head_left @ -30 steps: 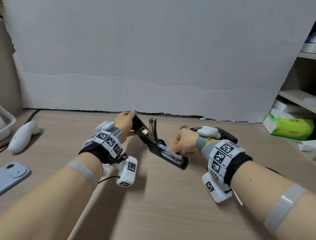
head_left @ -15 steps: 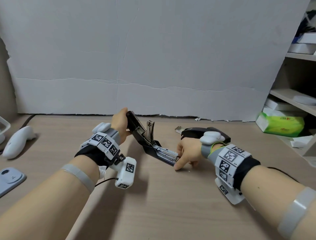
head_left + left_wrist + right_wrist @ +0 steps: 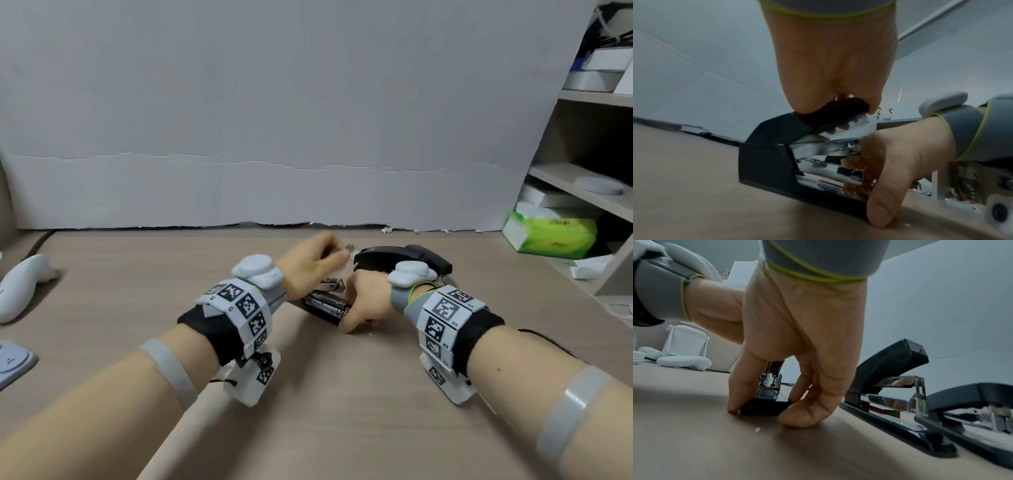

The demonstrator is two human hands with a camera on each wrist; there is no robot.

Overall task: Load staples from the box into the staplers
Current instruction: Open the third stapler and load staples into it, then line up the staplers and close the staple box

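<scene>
Head view shows both hands working on 1 black stapler [image 3: 325, 305] lying on the wooden table [image 3: 342, 394] near its middle. The left hand [image 3: 310, 263] curls over the stapler's top arm, and the left wrist view shows that lid [image 3: 830, 112] gripped at its tip and tilted partly down over the metal magazine [image 3: 828, 168]. The right hand [image 3: 366, 301] pinches the front end of the base [image 3: 764, 405], thumb on 1 side and fingers on the other, tips touching the table, steadying it.

My reading is that this stapler is at the closing step: the lid is not yet shut, and whether staples sit in the channel cannot be told from these views. 2 more staplers [image 3: 910, 402] lie just beside the right hand; the nearer 1 has its top raised, so it probably still needs attention. No staple box can be made out anywhere, so loading the remaining staplers appears to be what is left.
</scene>
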